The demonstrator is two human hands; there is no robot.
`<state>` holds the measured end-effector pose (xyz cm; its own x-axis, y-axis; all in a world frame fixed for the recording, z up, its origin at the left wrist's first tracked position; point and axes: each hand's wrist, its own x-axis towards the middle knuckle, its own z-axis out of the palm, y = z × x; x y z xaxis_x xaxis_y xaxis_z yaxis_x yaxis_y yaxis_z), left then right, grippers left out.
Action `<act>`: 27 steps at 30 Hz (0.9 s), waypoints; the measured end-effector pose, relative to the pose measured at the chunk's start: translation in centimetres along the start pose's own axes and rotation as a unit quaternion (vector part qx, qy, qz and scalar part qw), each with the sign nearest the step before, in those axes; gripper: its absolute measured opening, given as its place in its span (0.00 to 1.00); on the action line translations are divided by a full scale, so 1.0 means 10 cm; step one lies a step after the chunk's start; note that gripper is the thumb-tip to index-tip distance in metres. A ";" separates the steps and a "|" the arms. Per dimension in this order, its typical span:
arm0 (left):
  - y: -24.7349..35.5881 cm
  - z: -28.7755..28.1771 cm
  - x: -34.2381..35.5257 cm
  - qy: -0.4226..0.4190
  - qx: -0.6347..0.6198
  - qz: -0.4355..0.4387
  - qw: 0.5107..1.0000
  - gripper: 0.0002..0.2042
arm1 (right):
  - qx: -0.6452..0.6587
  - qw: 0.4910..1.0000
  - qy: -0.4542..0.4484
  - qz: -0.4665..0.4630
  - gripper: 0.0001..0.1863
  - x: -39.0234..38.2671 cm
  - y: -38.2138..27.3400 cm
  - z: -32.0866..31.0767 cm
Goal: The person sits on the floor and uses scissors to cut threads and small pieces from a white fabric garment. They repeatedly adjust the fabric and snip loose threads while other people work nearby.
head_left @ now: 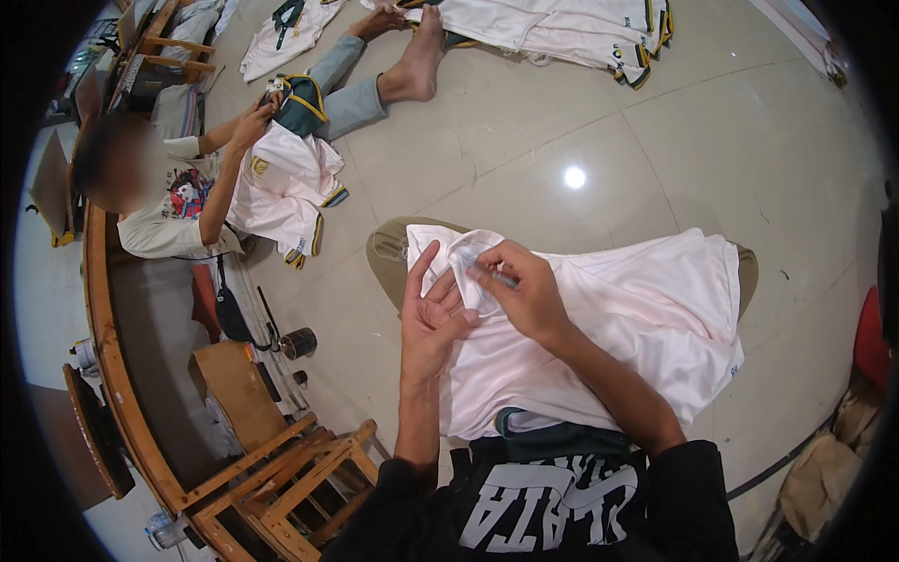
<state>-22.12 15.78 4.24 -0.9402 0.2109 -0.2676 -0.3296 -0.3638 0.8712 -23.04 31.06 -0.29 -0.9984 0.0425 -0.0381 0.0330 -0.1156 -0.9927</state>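
A white shirt-like garment with dark green at its lower edge lies across my crossed legs. My left hand is palm up at its folded edge, index finger stretched out, the thumb and other fingers holding the cloth. My right hand is closed on a small slender bluish item that I cannot make out clearly, pressed to the fold beside my left fingers.
Another person sits at upper left, hands on a green-and-white garment. More white garments lie on the tiled floor beyond. Wooden stools, a cardboard piece and a black can stand at left; a red item is at right.
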 end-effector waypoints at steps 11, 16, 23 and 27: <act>-0.07 0.07 -0.01 0.093 0.194 0.029 0.976 0.35 | 0.045 0.993 -0.059 0.097 0.13 0.03 -0.11 -0.11; -0.23 0.07 0.01 0.089 0.254 0.115 0.956 0.27 | -0.016 0.998 -0.067 0.010 0.11 -0.03 -0.14 -0.06; -0.15 0.02 -0.03 0.105 0.231 0.035 0.967 0.19 | -0.038 0.998 -0.046 0.025 0.11 -0.06 -0.17 -0.24; 0.02 0.14 -0.06 0.129 0.195 -0.013 0.972 0.20 | -0.105 0.992 -0.044 0.058 0.21 -0.11 -0.26 -0.42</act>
<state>-21.49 16.86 5.11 -0.9392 -0.0371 -0.3413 -0.3422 0.0199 0.9394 -21.82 35.49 1.86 -0.9870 -0.0465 -0.1536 0.1486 0.0958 -0.9842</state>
